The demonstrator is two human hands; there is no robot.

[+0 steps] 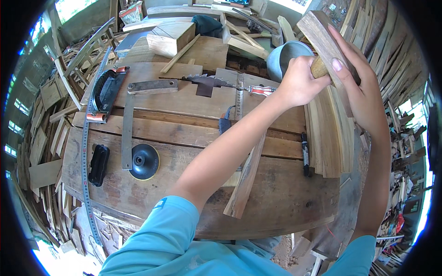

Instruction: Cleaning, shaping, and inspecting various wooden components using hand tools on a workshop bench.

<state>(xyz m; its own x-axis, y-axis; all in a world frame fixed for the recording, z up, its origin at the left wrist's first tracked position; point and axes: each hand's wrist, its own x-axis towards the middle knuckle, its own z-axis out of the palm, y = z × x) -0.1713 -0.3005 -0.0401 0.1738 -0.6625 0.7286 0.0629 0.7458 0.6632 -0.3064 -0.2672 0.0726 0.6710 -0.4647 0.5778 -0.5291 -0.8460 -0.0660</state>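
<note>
Both my hands are raised at the far right, above a stack of boards. My left hand [301, 83] is closed around a round wooden handle [318, 68]; whatever the handle belongs to is hidden. My right hand [361, 78] grips a thick brown wooden board [317, 34], thumb on its near face and fingers along its other side. The handle's end meets the board's face, and I cannot tell whether they are joined. Beneath my left forearm lies a narrow wood strip [246, 184] on the workbench [285, 198].
On the bench lie a sliding bevel [154, 86], a sanding pad [145, 162], a hand sander [108, 94], a screwdriver [262, 90], a toothed saw blade [209, 82] and a black marker [305, 154]. Stacked boards [329, 138] and a grey bucket [285, 55] are at the right.
</note>
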